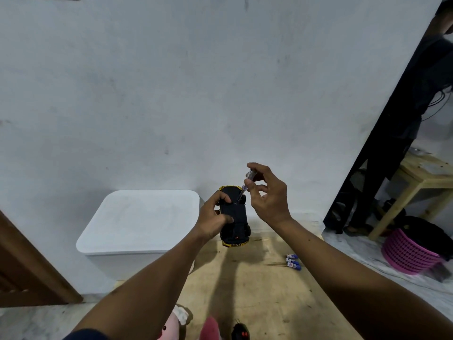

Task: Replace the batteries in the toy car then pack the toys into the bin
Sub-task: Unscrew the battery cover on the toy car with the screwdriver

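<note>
Wall: pale, scuffed, straight ahead of you.
Door: brown, at your near left.
Basket: pink, on the floor at your right.
Table: light wood, far right, just behind the basket.

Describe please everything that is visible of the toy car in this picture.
The toy car is held upside down above the wooden table, its black plastic underside facing the camera. Gold bodywork shows at both ends, black wheels along its right side. The left hand grips it; the screwdriver in the right hand meets its underside.
</note>
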`<control>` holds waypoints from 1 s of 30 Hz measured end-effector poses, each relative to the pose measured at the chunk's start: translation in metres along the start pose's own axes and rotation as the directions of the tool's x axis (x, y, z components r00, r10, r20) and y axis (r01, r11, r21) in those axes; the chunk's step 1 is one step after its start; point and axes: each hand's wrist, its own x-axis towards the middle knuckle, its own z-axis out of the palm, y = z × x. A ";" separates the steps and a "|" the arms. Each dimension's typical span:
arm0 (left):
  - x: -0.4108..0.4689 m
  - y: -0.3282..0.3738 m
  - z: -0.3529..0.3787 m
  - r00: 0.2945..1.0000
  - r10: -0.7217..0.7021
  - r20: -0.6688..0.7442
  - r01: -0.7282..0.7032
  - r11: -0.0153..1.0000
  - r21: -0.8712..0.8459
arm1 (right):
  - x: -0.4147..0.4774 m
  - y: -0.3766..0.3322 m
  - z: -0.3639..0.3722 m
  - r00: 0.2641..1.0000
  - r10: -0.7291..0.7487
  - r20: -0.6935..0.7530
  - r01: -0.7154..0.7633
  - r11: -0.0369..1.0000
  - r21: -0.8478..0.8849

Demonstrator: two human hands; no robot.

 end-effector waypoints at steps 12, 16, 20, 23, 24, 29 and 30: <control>0.005 0.001 -0.006 1.000 0.006 -0.020 -0.006 1.000 -0.013 | 0.004 -0.005 0.011 0.998 -0.048 -0.031 0.049 0.999 0.002; 0.004 0.000 -0.009 0.999 -0.011 -0.035 0.010 1.000 -0.018 | 0.003 -0.005 0.012 0.997 -0.056 -0.049 0.056 0.998 0.000; 0.003 -0.001 -0.010 0.999 -0.013 -0.029 0.012 1.000 -0.016 | 0.003 -0.004 0.014 0.999 -0.032 -0.035 0.033 0.999 0.010; 0.004 -0.001 -0.011 0.999 -0.013 -0.034 0.013 1.000 -0.008 | 0.003 -0.005 0.013 1.000 -0.022 -0.020 0.022 0.999 0.033; 0.004 -0.001 -0.011 0.999 -0.012 -0.034 0.012 1.000 -0.005 | 0.003 -0.006 0.013 0.999 -0.028 -0.021 0.029 0.999 0.037; 0.006 0.002 -0.013 0.999 0.002 -0.034 -0.002 1.000 -0.003 | 0.004 -0.008 0.014 0.997 -0.042 -0.061 0.042 0.999 0.003; 0.006 0.002 -0.014 0.999 0.004 -0.035 -0.004 1.000 -0.002 | 0.004 -0.008 0.014 0.998 -0.045 -0.048 0.046 0.999 0.004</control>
